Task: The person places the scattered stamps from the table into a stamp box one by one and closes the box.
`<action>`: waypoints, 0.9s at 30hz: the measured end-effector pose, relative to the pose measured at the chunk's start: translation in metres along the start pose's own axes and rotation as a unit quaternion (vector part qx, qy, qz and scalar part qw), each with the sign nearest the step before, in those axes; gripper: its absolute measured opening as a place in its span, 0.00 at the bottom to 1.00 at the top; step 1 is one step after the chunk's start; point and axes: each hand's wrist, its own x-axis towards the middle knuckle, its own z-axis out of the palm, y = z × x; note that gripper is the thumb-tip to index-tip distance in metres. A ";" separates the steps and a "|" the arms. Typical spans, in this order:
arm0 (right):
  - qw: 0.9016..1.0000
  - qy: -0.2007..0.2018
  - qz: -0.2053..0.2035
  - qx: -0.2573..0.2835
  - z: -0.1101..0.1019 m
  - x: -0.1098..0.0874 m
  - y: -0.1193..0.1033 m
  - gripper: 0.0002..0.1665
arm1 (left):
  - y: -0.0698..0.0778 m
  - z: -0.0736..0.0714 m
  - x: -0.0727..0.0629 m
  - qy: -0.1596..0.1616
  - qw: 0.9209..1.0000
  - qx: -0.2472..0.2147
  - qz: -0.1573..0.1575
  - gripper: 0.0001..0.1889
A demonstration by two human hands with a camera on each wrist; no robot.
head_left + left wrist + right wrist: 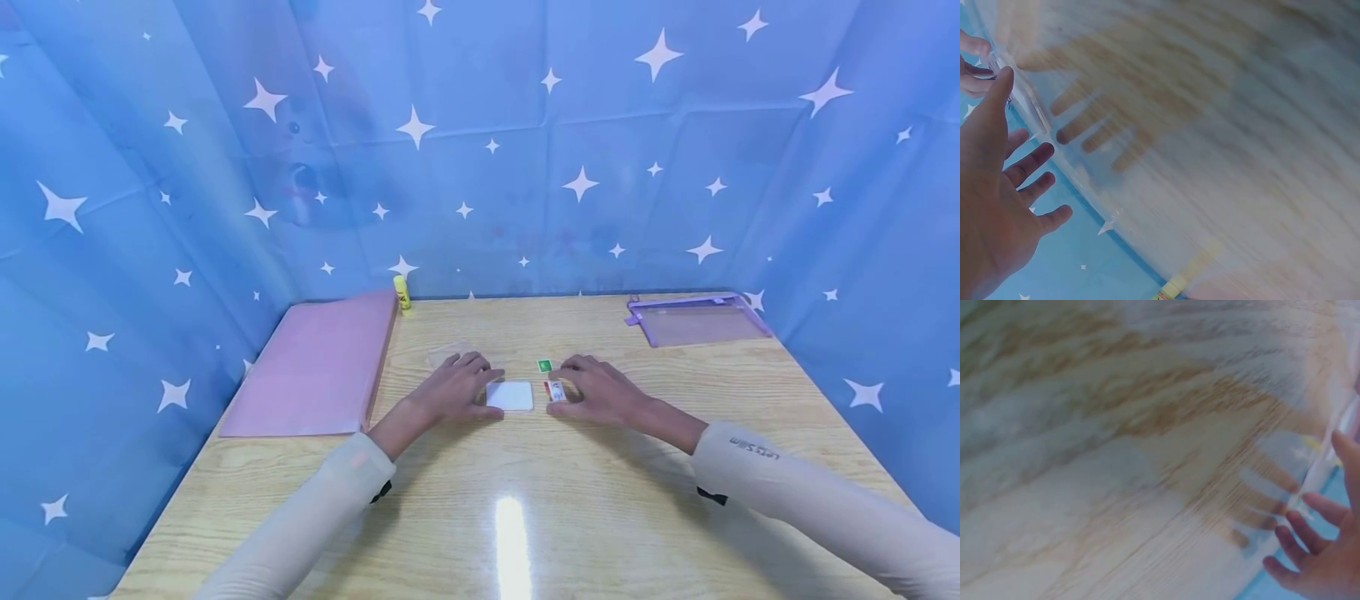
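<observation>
A white rounded card lies on the table in the head view. My left hand is at its left end, thumb near the front corner and fingers near the back one. In the left wrist view those fingers are spread and fairly straight. Just right of the card is a small white piece with a red edge. My right hand spans it, thumb in front and fingers behind. The right wrist view shows relaxed, parted fingers. A small green piece lies behind the right fingertips.
A clear flat piece lies behind my left hand, partly hidden by it. A pink folder covers the table's left side, with a yellow glue stick upright beside it. A purple-edged mesh pouch lies back right. A starry blue curtain surrounds the table.
</observation>
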 end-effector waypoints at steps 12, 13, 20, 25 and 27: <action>1.000 0.003 -0.015 0.017 0.000 0.007 -0.005 0.24 | -0.001 -0.002 -0.001 0.002 0.998 -0.070 -0.007 0.34; 1.000 0.002 -0.015 0.019 0.000 0.008 -0.005 0.24 | -0.001 -0.001 -0.001 0.002 0.997 -0.077 -0.008 0.34; 0.999 0.003 -0.015 0.040 0.000 0.007 -0.005 0.21 | -0.005 0.002 0.000 -0.003 0.995 -0.101 -0.015 0.33; 0.999 -0.005 -0.009 0.052 0.001 0.008 -0.003 0.17 | -0.005 0.002 0.002 -0.001 0.995 -0.103 -0.017 0.32; 0.998 -0.010 -0.012 0.056 0.000 0.009 -0.002 0.17 | -0.004 0.002 0.002 -0.003 0.995 -0.100 -0.019 0.32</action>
